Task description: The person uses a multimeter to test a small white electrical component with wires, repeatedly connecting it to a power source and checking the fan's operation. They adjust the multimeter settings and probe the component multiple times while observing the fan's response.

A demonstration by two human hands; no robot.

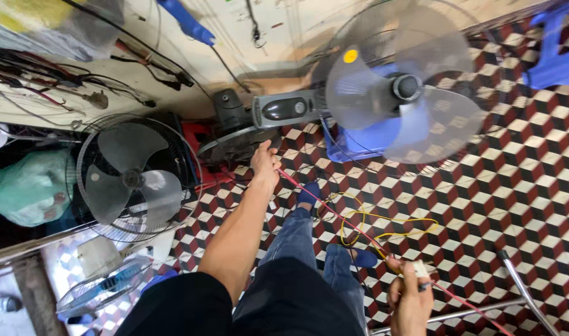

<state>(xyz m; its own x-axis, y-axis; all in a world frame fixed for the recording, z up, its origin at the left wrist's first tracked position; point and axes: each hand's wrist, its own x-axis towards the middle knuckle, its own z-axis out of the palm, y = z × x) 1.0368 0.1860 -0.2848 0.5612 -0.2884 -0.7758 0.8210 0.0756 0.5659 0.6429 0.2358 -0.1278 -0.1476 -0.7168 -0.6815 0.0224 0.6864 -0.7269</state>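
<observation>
Chequered tile floor (508, 186), fans abt. L hand (265, 163) pinches red wire (334, 211); R hand (410, 297) grips it.

A floor (521, 186) of red, black and white cube-pattern tiles carries everything. On it stand a grey fan (384, 93) by a blue stool (359, 140), and a black fan (135, 177). A yellow wire (384, 219) loops on the tiles near blue slippers (309, 193).
</observation>
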